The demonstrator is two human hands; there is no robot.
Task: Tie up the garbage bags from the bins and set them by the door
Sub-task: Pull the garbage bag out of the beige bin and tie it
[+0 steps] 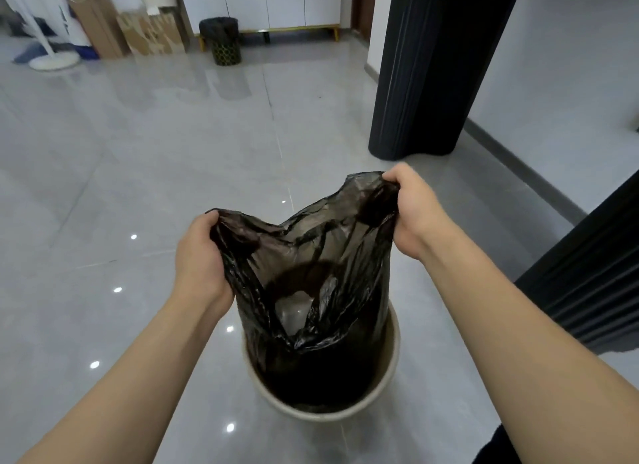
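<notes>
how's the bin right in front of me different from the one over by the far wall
The near bin is plain cream, while the far bin is dark with a gold lattice pattern. The near bin's black bag is pulled up out of it, one gathered side in the grip of the left hand and the other in the right hand; the far bin's liner sits folded over its rim, untouched. Both are round, stand on the tiled floor and hold black bags.

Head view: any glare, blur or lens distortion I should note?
Head view: small ceiling-light reflections dot the glossy floor; wide-angle bending curves the dark pillar; the far boxes look soft; both hands, left and right, and the bag are sharp.
</notes>
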